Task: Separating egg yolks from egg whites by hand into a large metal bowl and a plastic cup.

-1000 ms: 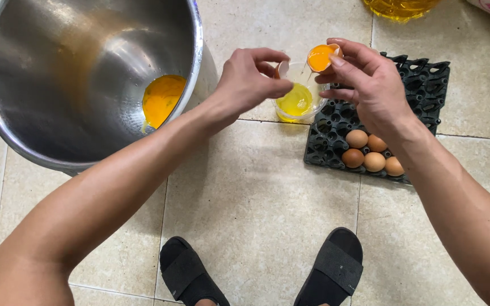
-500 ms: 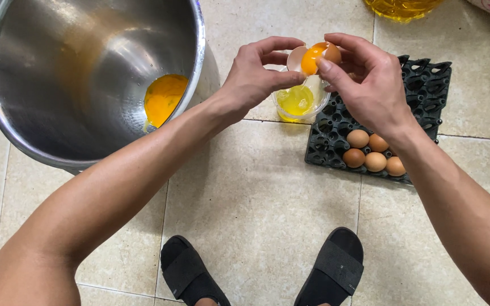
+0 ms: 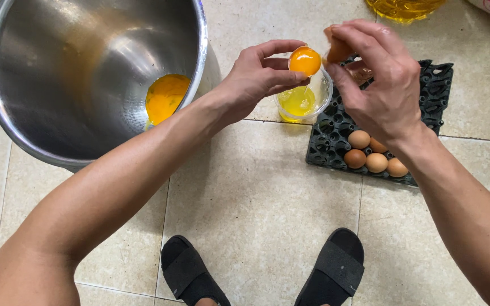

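- head view: left hand [image 3: 256, 79] pinches a half eggshell with the yolk [image 3: 305, 60] sitting in it, fingers closed around the shell from its nine o'clock side.
- right hand [image 3: 384, 85] sits just at three o'clock of that yolk, fingers curled shut on the other shell half [image 3: 337, 50], tilted and close to the first, whether touching i can't tell.
- directly under the yolk, at its six o'clock, stands a small clear cup [image 3: 303, 102] with yellowish liquid, a thin strand hanging down into it.
- big steel bowl [image 3: 94, 76] lies well off at nine o'clock, yolks [image 3: 166, 97] pooled inside; the left hand is the nearer one to it.
- black egg tray [image 3: 336, 133] with brown eggs [image 3: 374, 158] rests on the floor at four o'clock.
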